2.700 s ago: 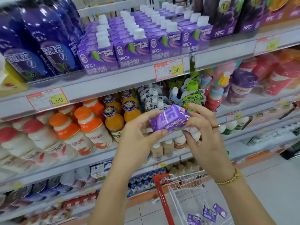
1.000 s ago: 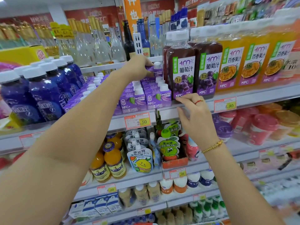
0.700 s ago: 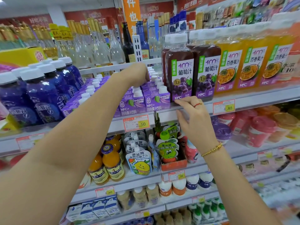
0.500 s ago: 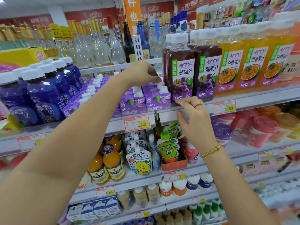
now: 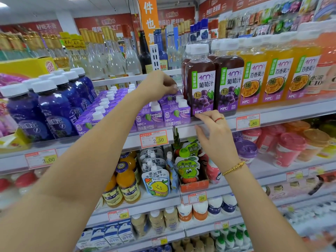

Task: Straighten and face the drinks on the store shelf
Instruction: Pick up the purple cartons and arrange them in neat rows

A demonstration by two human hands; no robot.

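Observation:
Rows of small purple juice cartons with white caps stand on the upper shelf, front labels facing out. My left hand reaches over them and pinches the top of a carton further back in the rightmost row, right beside the dark grape juice bottles. My right hand is lower, its curled fingertips resting on the shelf's front edge below the grape bottles, holding nothing. The pinched carton's cap is hidden by my fingers.
Blue bottles stand left of the cartons, orange passion-fruit juice bottles to the right. Glass bottles line the far side. Pouches, small orange bottles and cups fill the shelf below.
Earlier both hands held one purple carton low, over a cart. My left hand then carried it up and set it into the rightmost row; my right hand moved to the shelf edge and has stayed there.

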